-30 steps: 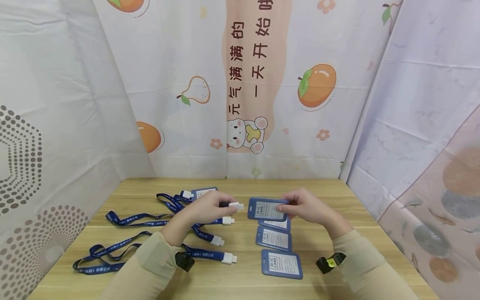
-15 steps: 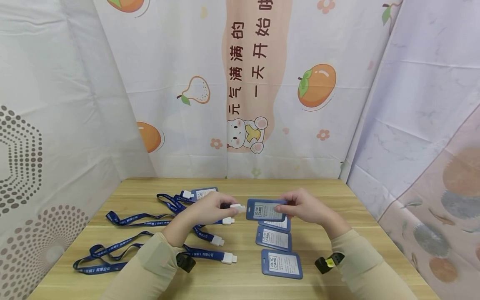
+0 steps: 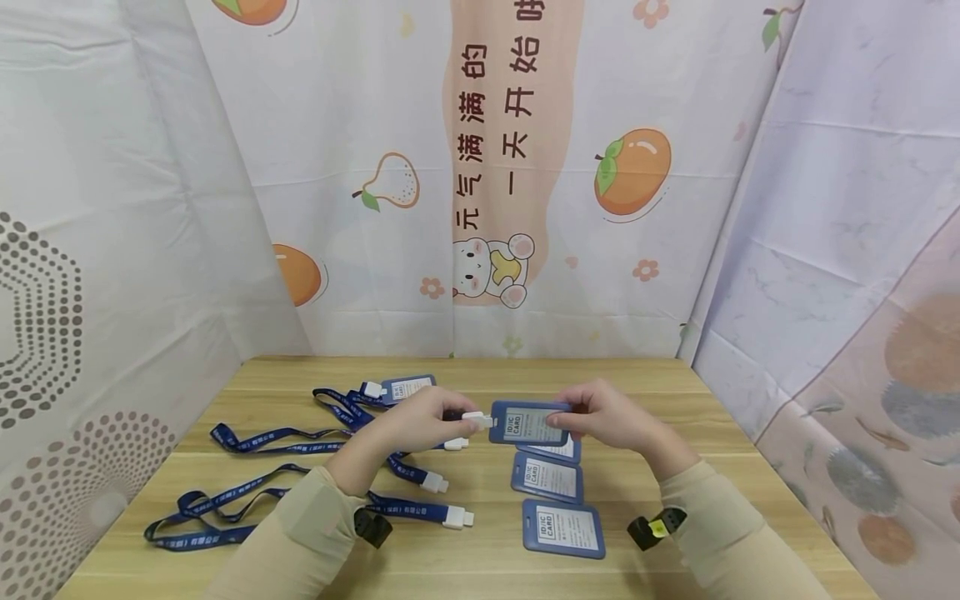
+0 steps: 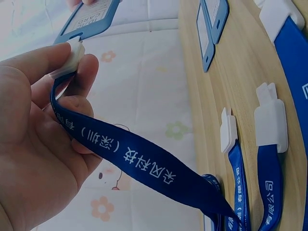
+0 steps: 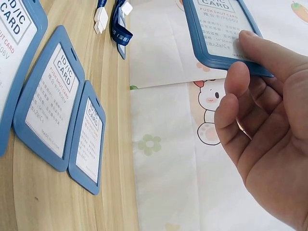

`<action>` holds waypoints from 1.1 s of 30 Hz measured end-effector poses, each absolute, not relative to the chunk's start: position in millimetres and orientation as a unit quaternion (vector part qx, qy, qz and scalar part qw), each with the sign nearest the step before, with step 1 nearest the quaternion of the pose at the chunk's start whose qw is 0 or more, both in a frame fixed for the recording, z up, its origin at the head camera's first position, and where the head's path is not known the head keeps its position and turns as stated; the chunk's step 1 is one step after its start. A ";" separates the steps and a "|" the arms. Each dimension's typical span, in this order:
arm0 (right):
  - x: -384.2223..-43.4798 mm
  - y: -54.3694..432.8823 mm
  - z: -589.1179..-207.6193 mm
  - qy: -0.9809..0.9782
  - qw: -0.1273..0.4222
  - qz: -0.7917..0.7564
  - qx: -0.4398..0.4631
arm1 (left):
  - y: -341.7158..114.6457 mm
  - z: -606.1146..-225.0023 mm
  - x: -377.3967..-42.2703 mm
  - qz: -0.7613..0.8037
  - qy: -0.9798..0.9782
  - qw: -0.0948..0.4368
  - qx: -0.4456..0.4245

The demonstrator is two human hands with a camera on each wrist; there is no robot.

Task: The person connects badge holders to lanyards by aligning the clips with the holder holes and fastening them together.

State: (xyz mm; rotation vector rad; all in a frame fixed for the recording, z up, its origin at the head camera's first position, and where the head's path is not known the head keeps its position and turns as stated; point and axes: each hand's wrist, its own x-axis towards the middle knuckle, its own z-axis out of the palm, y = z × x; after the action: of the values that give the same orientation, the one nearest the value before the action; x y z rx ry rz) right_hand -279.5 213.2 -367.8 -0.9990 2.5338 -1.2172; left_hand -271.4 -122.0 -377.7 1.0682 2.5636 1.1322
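Observation:
My left hand [image 3: 422, 417] pinches the white plastic clip [image 4: 72, 57] of a blue lanyard [image 4: 139, 159] between thumb and fingers; the printed strap trails down toward the table. A blue ID card holder [image 3: 528, 422] is in my right hand [image 3: 611, 414], gripped at its right end with the thumb on its face. Both are held up above the table. The clip's tip is right at the slotted end of the holder, and overlaps it in the left wrist view. In the right wrist view the thumb [image 5: 269, 53] lies over the card window.
Several blue card holders lie in a column below my right hand, the nearest card holder [image 3: 564, 528] at the front. Lanyards [image 3: 225, 500] with white clips [image 3: 457, 517] spread over the left of the wooden table [image 3: 480, 575]. Another card holder [image 3: 408, 387] lies behind my left hand, beside a clip.
My right hand has brought the card holder slightly left and down, while my left hand has edged right with the clip. The gap between clip and slot has closed.

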 end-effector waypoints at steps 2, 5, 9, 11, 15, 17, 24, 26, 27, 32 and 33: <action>-279.1 213.6 -368.6 0.846 0.078 -0.408 -0.335 | -120.9 -378.4 -271.5 0.376 0.852 0.072 0.358; -278.1 213.9 -368.6 0.845 0.074 -0.409 -0.336 | -119.7 -379.5 -271.9 0.376 0.851 0.071 0.360; -276.7 214.0 -367.7 0.842 0.074 -0.415 -0.336 | -118.4 -379.8 -272.0 0.373 0.853 0.069 0.358; -275.9 214.1 -367.0 0.840 0.076 -0.419 -0.336 | -117.9 -379.8 -271.8 0.371 0.855 0.065 0.358; -275.7 214.8 -366.8 0.837 0.078 -0.423 -0.337 | -116.2 -379.5 -271.0 0.369 0.853 0.056 0.363; -275.9 215.4 -366.9 0.836 0.078 -0.425 -0.337 | -115.4 -378.9 -270.5 0.368 0.853 0.053 0.365; -275.8 215.4 -365.5 0.832 0.087 -0.432 -0.338 | -115.4 -376.5 -268.2 0.367 0.852 0.051 0.370; -275.5 215.3 -365.2 0.833 0.089 -0.431 -0.336 | -115.5 -376.1 -267.5 0.368 0.851 0.051 0.371; -275.2 215.1 -365.1 0.833 0.089 -0.431 -0.335 | -115.6 -376.0 -267.2 0.369 0.851 0.052 0.371; -273.7 213.6 -365.1 0.837 0.090 -0.429 -0.328 | -116.1 -375.5 -265.6 0.372 0.850 0.058 0.368; -272.7 212.9 -364.5 0.838 0.090 -0.428 -0.327 | -116.1 -375.4 -265.2 0.373 0.850 0.058 0.368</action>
State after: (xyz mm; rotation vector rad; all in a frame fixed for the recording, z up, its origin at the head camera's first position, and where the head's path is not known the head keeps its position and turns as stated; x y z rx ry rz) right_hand -272.7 212.9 -364.5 -0.9728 2.4913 -1.2719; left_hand -265.2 -116.1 -375.4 1.1150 2.5750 1.1295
